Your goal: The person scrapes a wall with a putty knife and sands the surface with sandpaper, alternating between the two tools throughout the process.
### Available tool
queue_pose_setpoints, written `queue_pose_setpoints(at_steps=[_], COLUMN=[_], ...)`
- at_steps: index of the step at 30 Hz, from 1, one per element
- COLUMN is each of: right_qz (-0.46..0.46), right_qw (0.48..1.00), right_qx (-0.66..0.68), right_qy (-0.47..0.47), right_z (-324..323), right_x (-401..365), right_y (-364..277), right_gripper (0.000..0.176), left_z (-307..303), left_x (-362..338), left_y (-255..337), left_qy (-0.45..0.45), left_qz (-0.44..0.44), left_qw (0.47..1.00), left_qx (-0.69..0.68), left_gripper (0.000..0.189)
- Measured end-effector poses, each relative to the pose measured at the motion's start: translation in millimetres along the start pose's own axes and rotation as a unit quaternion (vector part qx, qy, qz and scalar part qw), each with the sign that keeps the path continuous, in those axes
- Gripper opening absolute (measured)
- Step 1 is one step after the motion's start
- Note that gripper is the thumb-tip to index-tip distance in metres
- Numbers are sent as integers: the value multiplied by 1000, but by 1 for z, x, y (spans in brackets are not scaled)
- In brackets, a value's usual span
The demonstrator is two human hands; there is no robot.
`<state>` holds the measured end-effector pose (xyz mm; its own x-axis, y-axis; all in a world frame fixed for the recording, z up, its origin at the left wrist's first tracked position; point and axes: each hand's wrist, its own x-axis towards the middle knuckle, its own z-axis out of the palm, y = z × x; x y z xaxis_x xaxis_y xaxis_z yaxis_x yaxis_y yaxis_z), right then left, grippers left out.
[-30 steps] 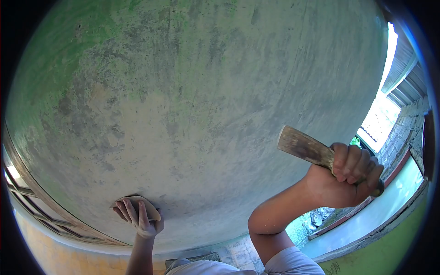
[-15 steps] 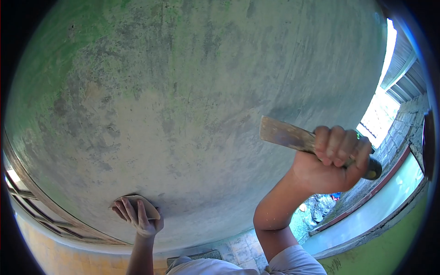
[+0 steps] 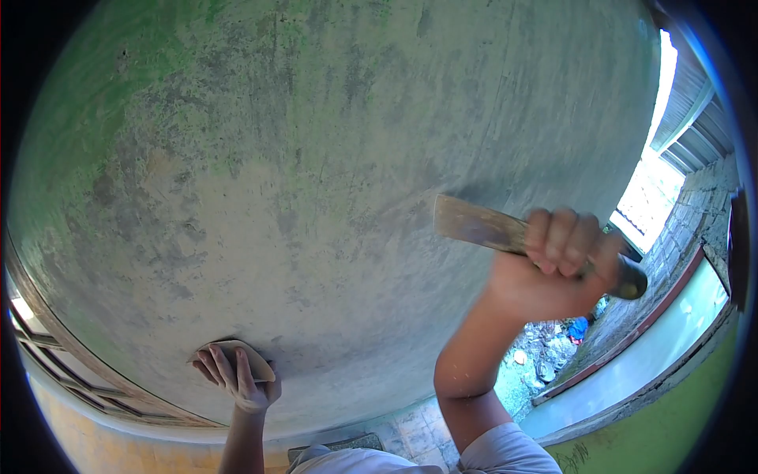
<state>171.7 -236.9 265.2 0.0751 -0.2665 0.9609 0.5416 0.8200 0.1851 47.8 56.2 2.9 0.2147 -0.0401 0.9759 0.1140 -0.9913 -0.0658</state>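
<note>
At the lower left of the frame, the left hand (image 3: 243, 389) holds a pale curved piece (image 3: 261, 366) at the wall (image 3: 339, 197) — fingers laid over it. Right of centre, the right hand (image 3: 562, 265) is wrapped round a scraper (image 3: 478, 221), blade pointing left — whether it touches the wall, I cannot tell.

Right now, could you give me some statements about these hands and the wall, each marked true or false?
1. The right hand grips a flat tool. True.
2. The left hand is empty. False: it holds a thin pale piece.
3. The wall is one even colour. False: it shows green and grey patches.
4. A wooden frame shows at the picture's left. True.
5. The two hands touch each other. False: they are apart.
</note>
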Motion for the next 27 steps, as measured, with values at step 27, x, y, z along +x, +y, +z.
queue_pose_setpoints(at_steps=[27], right_qz=[-15], right_qw=[1000], right_qx=[18], right_qy=[-17], right_z=[-4], right_x=[1], right_y=[-11], right_gripper=[32], left_z=[0], left_x=[-1], left_y=[-2], left_qy=[-2], left_qz=[0], left_qw=[1000], left_qx=[-8], left_gripper=[59])
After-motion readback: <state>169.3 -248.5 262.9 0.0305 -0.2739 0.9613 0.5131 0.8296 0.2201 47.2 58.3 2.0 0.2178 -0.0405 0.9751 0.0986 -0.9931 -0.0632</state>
